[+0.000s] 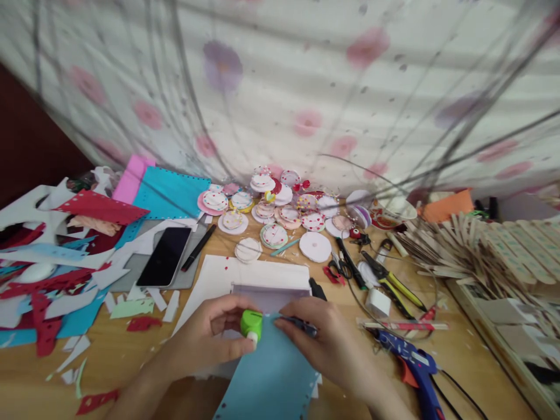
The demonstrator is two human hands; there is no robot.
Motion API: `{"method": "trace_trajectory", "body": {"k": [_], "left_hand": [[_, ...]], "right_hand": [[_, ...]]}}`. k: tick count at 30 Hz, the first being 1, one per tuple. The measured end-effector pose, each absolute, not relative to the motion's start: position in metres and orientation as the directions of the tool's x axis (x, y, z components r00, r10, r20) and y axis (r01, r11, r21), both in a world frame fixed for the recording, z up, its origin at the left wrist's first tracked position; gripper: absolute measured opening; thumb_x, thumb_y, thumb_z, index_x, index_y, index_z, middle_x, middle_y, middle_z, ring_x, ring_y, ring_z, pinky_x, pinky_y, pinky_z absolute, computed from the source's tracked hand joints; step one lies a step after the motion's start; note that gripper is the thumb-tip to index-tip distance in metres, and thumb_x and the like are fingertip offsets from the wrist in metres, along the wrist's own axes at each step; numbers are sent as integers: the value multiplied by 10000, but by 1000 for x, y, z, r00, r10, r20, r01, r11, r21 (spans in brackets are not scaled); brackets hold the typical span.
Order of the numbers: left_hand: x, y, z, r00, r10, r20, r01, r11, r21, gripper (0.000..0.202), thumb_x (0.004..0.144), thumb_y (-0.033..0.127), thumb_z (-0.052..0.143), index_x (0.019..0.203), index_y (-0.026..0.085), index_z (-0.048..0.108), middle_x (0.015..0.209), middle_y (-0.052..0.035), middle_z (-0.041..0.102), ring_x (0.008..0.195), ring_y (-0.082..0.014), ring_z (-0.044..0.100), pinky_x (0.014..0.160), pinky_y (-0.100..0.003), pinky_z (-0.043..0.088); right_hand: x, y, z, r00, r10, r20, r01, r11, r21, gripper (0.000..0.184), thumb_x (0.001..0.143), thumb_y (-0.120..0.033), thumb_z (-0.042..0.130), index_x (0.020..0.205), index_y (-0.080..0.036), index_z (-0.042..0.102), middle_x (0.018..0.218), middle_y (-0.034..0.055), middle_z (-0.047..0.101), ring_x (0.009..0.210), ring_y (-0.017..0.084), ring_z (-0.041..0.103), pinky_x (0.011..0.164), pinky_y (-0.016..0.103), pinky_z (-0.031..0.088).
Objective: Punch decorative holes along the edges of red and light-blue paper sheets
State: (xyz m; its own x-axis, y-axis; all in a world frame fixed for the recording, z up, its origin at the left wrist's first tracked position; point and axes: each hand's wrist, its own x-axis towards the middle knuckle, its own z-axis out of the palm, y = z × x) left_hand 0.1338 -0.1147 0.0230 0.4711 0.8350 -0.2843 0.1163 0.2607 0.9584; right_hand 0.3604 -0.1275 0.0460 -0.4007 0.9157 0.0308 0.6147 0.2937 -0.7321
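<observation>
My left hand is closed around a small tool with a green cap and a white tip, pressing it on the top edge of a light blue foam sheet. On the right side of that same edge rests my right hand, its fingers pinched on a dark pen-like object. Beneath the blue sheet there are white paper sheets and a pale lilac piece.
Several decorated round foam discs lie behind. A black phone and coloured foam scraps sit left. Scissors, yellow pliers, a blue glue gun and wooden sticks lie right. A flowered curtain hangs behind.
</observation>
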Motion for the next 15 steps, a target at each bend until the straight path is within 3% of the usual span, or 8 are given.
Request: {"method": "trace_trajectory", "body": {"k": [8, 15], "left_hand": [[140, -120, 27, 451, 845, -288, 193, 223, 955, 393, 682, 232, 752, 1060, 187, 654, 1018, -58, 668, 932, -208, 620, 855, -295, 495], [147, -124, 27, 458, 835, -306, 174, 253, 952, 385, 706, 239, 741, 1071, 181, 633, 1040, -58, 654, 971, -207, 608, 885, -301, 476]], "right_hand": [[357, -125, 43, -491, 870, 40, 629, 386, -675, 168, 912, -238, 511, 848, -198, 661, 737, 32, 644, 726, 162, 580, 643, 253, 389], [360, -125, 46, -487, 873, -6, 620, 340, -707, 173, 919, -245, 504, 862, -199, 661, 766, 34, 650, 759, 167, 589, 664, 255, 395]]}}
